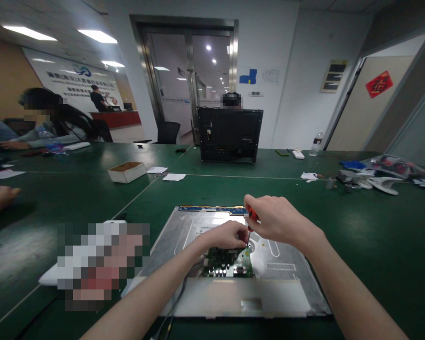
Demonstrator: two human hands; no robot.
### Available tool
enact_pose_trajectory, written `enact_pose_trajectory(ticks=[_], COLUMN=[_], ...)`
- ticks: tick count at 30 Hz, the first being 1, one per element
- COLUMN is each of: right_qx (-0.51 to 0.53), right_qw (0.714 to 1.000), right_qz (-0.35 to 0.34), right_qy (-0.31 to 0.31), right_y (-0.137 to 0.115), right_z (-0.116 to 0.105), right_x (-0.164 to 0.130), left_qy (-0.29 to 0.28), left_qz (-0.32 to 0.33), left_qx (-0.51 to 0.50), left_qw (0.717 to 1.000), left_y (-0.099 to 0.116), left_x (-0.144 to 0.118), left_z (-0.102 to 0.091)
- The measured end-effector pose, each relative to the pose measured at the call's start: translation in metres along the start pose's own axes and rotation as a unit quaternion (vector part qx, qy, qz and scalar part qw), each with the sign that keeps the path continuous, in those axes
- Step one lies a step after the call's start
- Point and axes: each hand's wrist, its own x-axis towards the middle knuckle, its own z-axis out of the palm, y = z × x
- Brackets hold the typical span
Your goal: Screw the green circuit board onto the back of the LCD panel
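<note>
My right hand (276, 217) is wrapped round the red-and-black handle of a screwdriver (252, 215), whose shaft points down to the top right corner of a green circuit board (230, 267). Close to the screwdriver's tip, my left hand (230, 234) has its fingers pinched together; whatever they hold is hidden. The board lies on the metal back of a flat display panel (286, 281), which rests flat on the green table. Along the panel's far edge runs a narrow blue circuit strip (208, 209). A dark cable (180, 300) passes from the board's left side toward me.
A black monitor housing (230, 134) stands across the table, a person behind it. To the left are a small open box (127, 172), paper slips (174, 177), a white object (109, 229) and co-workers. Bags and loose parts (386, 184) lie right, near a bottle (316, 144).
</note>
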Motion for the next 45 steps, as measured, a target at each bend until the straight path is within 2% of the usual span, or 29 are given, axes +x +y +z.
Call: enact_pose_trajectory(ticks=[3, 8, 13, 19, 25, 31, 37, 45], right_qx=[0.012, -0.021, 0.010, -0.022, 0.001, -0.045, -0.005, -0.039], right_qw=[1.000, 1.000, 1.000, 0.999, 1.000, 0.998, 1.000, 0.999], right_qz=[-0.011, 0.020, -0.008, 0.031, -0.004, 0.036, 0.002, 0.026], right_qy=[0.001, 0.001, 0.001, 0.015, 0.014, 0.010, 0.019, 0.027], right_y=[0.0001, -0.0006, 0.0009, 0.0013, 0.0024, 0.0014, 0.0015, 0.0022], right_z=[-0.0005, 0.0009, 0.0008, 0.0022, 0.0020, 0.0032, 0.0058, 0.0042], right_x=[-0.0016, 0.0017, 0.0003, 0.0042, 0.0018, 0.0062, 0.0047, 0.0059], left_qy=[-0.003, -0.002, 0.003, 0.006, -0.001, -0.003, 0.003, -0.002], left_qz=[0.005, 0.007, 0.008, 0.019, 0.040, 0.044, 0.042, 0.045], left_qx=[-0.003, 0.000, 0.004, 0.004, 0.000, 0.006, 0.020, 0.027], left_qw=[1.000, 1.000, 1.000, 1.000, 0.999, 0.999, 0.999, 0.999], left_y=[-0.0003, -0.0014, -0.0021, -0.0022, -0.0019, -0.0026, -0.0050, -0.0027], left_x=[0.0002, 0.0005, -0.0003, -0.0007, -0.0003, 0.0003, 0.0009, -0.0001], left_z=[-0.0006, -0.0004, 0.0001, -0.0011, -0.0017, -0.0015, -0.0010, -0.0025])
